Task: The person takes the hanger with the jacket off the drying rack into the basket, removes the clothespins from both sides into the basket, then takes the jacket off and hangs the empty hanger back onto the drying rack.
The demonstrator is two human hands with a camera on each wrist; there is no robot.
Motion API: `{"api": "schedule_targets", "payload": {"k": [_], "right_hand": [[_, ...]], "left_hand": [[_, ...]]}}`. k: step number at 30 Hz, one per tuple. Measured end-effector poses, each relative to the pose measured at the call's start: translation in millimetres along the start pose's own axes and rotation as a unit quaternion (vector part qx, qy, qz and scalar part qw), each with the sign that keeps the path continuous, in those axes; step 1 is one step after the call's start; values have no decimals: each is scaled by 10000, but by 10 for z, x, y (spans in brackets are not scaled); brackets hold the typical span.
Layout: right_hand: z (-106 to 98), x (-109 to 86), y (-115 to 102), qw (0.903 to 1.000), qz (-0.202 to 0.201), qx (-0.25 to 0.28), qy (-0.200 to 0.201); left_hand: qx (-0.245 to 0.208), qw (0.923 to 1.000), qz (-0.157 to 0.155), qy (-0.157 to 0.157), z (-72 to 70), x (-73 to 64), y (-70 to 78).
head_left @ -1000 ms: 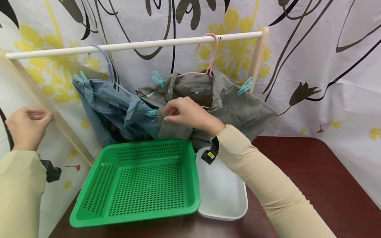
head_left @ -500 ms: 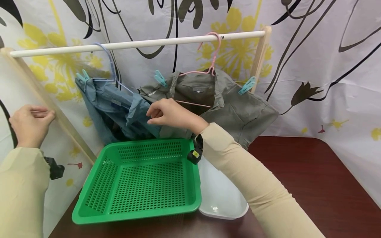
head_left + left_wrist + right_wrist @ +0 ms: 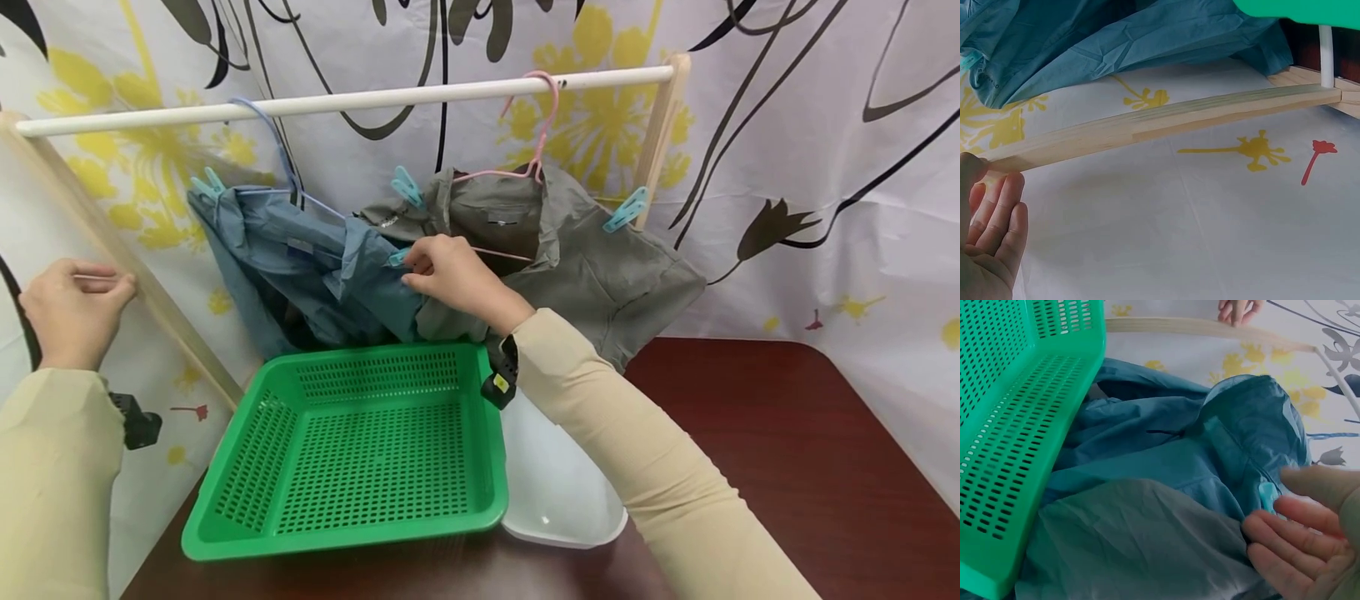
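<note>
the right hand is just beside a light blue clothespin, its fingers loosely bent and the thumb standing apart from them; it pinches nothing. that clothespin sits on the edge of the blue shirt, right in front of the fingertips. the shirt spreads to the left of this hand, hung on a blue hanger, with a second clothespin at its far shoulder.

behind the right hand and to its right is a grey shirt on a pink hanger. one more clothespin grips it above and a little left of the hand, and another well off to the right. both hangers hook over the white bar, high above the hand.

the left hand, well apart from the right, pinches the wooden post of the rack, thumb on one side and fingers on the other. the blue shirt is to the right of this hand, past the post.

below and between the two hands is a green basket, tilted a bit. a white tub is beside it, under the right forearm, and the dark red table reaches out to the right of that hand. a flowered curtain hangs behind everything.
</note>
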State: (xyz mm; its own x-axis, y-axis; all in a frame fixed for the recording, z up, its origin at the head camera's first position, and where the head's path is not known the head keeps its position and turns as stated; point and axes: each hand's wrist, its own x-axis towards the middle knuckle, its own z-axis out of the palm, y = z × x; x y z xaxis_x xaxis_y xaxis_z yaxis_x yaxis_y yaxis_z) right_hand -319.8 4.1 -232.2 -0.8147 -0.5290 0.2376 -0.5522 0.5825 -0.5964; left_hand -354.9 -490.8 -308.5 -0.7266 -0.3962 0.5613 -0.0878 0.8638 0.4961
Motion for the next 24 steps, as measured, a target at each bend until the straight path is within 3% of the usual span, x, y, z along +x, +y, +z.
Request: {"api": "schedule_targets", "payload": {"k": [4, 7, 11, 14, 20, 24], "right_hand": [[0, -25, -4, 9988, 218, -186, 388], [-15, -35, 1, 9968, 363, -495, 514], [-36, -34, 5, 9938, 448, -953, 357], [-49, -29, 4, 9931, 370, -1105, 143], [-37, -32, 21, 9988, 128, -309, -370], [-21, -65, 36, 9976, 479, -146, -481]], "left_hand": [[-130, 9999, -37, -46, -82, -59, 159], [-246, 9996, -66, -80, -200, -165, 390], [-257, 9995, -143, -129, -397, -359, 767], [-375, 9989, -226, -173, -484, -439, 919], [-442, 9984, -247, -238, -549, -496, 1009], [-458, 9985, -271, -126, -511, -496, 977]]}}
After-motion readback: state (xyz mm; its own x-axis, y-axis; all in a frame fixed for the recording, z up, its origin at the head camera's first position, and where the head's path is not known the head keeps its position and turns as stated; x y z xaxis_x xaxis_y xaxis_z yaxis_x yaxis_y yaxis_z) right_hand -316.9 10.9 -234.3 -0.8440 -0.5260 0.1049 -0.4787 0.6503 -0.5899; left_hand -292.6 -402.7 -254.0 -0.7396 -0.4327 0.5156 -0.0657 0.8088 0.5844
